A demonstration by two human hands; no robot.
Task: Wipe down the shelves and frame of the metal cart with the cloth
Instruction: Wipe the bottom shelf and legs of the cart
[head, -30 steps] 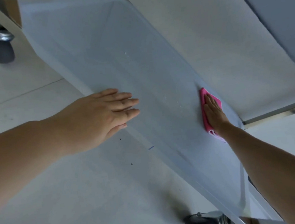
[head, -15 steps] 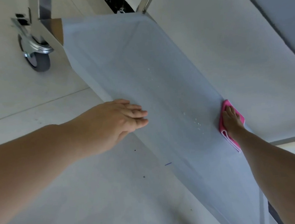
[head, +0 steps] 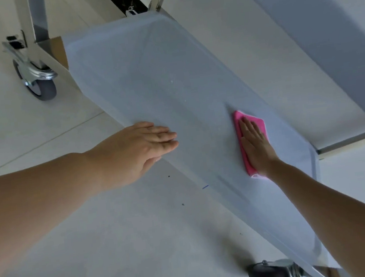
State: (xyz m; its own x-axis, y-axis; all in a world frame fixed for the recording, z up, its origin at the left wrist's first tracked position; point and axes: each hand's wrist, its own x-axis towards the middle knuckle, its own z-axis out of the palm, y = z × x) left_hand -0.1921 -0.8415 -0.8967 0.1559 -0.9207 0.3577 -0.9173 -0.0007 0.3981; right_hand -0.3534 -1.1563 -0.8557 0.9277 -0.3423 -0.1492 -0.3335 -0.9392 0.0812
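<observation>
Right hand point(head: 256, 146) lying flat, fingers straight and together, pressing the pink cloth point(head: 249, 127) onto the cart's lower shelf point(head: 157, 72); grip released, nothing curled round the cloth. Cloth folded, lying directly beneath the palm and fingers, showing past the fingertips, along the thumb side and at the wrist, where a pale edge is peeking out. Cloth sitting nearer the shelf's far long rim than its near one, toward the end with the dark caster point(head: 270, 273).

Left hand point(head: 137, 152) also flat and released, fingers extended together, resting on the shelf's near rim with the fingertips reaching onto the shelf surface; well apart from the cloth.

Shelf running diagonally from upper left to lower right, bearing faint pale specks. Upper shelf point(head: 325, 40) crossing the top right corner, cut off by the picture's edge. Frame post point(head: 33, 18) rising at the upper left above a grey caster point(head: 40, 86), its top cut off. Dark caster at the bottom only partly showing, cropped by the lower edge. Part of the cloth under the hand hidden. Tiled floor point(head: 121, 249) below, carrying small dark specks and a short blue mark point(head: 205, 187), too small to identify.
</observation>
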